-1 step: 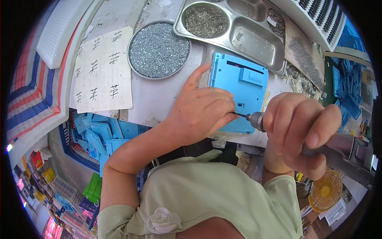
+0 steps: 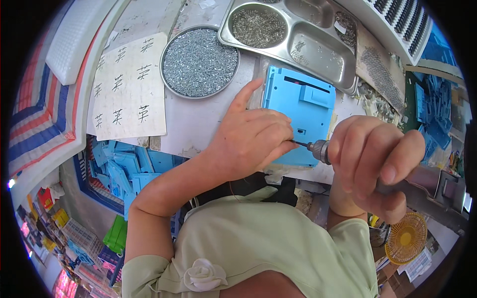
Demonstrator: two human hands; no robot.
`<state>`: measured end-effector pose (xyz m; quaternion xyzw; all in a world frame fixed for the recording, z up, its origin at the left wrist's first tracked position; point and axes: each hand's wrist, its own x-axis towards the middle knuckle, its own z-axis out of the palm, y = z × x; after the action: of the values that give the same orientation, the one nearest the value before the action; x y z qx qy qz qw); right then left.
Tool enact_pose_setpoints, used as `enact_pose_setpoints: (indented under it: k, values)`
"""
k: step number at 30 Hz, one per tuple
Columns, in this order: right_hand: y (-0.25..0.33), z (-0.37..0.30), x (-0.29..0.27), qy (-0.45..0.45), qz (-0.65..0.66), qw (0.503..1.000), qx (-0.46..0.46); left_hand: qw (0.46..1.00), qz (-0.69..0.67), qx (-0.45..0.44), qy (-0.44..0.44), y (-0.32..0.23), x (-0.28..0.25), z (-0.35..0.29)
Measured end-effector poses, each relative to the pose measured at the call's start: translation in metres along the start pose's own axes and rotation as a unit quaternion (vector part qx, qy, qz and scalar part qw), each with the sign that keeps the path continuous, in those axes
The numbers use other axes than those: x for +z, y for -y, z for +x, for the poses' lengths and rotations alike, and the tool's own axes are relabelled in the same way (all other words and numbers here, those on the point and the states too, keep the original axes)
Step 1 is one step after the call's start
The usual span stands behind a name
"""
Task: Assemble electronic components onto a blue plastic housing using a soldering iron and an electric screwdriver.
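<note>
A light-blue plastic housing (image 2: 310,111), flat and squarish with a slot and small holes, lies on the worktable before me. My left hand (image 2: 253,139) rests over its left side, one finger stretched toward the upper edge. Its thumb and other fingers close together at the tip of the screwdriver bit; what they pinch there is hidden. In my right hand (image 2: 370,159) is a power screwdriver (image 2: 322,151), held nearly level, its thin bit pointing left to the housing's lower part. The tool's body runs off to the right behind my fingers.
Beyond my left hand stands a round metal dish (image 2: 200,62) of small metal pins. A steel compartment tray (image 2: 318,54) with small metal parts lies behind the housing. Paper with handwriting (image 2: 130,89) lies left. Blue plastic pieces fill a crate (image 2: 102,191) at lower left; more are piled (image 2: 437,109) at right.
</note>
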<state>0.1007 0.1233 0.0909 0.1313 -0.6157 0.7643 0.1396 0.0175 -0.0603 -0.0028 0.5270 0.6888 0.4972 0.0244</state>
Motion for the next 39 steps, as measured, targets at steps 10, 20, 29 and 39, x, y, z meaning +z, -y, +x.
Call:
enact_pose_setpoints:
  k: [10, 20, 29, 39]
  values:
    - [-0.021, 0.035, -0.013, -0.031, -0.053, 0.995, -0.081, 0.995, 0.090, -0.050, -0.013, 0.014, -0.015, -0.007]
    - [-0.090, 0.065, -0.007, -0.134, 0.021, 0.987, -0.087, 0.994, 0.110, -0.013, -0.014, 0.001, 0.014, -0.025]
    - [-0.077, 0.063, 0.000, -0.076, -0.109, 0.991, -0.033, 0.991, 0.128, -0.008, -0.035, 0.000, 0.016, -0.026]
    - [-0.081, 0.044, 0.001, -0.042, -0.161, 0.986, -0.021, 0.991, 0.109, -0.024, -0.067, 0.001, 0.020, -0.025]
